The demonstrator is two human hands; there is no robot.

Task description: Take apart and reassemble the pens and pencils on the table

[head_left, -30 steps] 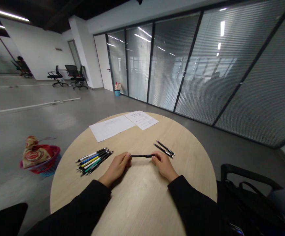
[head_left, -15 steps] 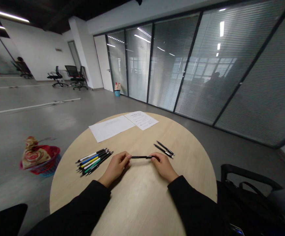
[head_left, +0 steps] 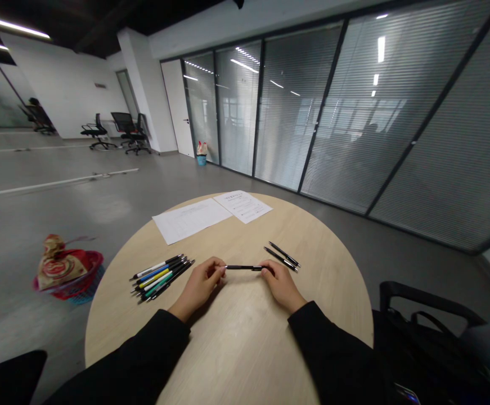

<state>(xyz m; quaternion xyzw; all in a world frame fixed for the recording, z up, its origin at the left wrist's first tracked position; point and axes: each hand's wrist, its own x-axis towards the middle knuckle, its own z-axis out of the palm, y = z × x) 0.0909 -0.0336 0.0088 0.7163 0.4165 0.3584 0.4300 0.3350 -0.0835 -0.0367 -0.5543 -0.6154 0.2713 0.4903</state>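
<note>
A black pen lies crosswise between my two hands, level with the table's edge nearest me. My left hand is closed on its left end, thumb and fingers pinching it. The other end, where the clip shows, is pinched in my right hand. Left of my left hand lies a row of several pens in white, blue, yellow, green and black. Just beyond my right hand, two black pens rest side by side on the round wooden table.
Two printed sheets of paper lie at the table's far side. A basket with a brown and red bag stands on the floor at left. A black chair stands at right. Glass partitions run behind.
The pen is turned slightly between my fingers, and its near face now catches more light. My hands stay in almost the same place.
</note>
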